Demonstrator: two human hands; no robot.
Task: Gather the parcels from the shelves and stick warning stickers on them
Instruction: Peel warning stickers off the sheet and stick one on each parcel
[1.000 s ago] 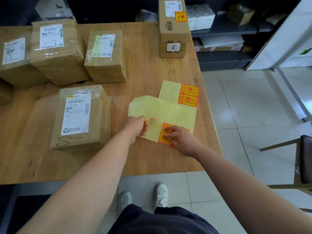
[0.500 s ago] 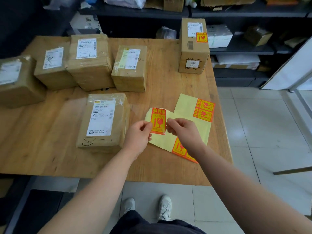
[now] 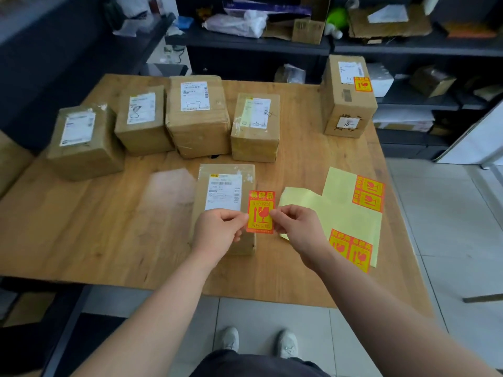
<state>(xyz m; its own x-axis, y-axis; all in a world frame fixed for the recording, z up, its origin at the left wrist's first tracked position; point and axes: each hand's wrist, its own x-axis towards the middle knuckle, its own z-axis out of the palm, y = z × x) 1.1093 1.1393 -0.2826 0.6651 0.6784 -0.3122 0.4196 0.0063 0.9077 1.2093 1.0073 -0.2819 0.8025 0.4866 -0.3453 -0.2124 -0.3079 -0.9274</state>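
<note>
The sticker (image 3: 260, 212) is being pinched at its two side edges by the left hand (image 3: 217, 235) and the right hand (image 3: 296, 227), over the near parcel's (image 3: 226, 183) right edge. It is being judged light, limp and tacky-backed, so it is likely best gripped by the margins only and stretched taut.

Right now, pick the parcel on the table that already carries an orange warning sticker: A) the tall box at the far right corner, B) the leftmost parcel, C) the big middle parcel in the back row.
A: the tall box has an orange warning sticker on its top, beside its white label; the other two show none.
</note>
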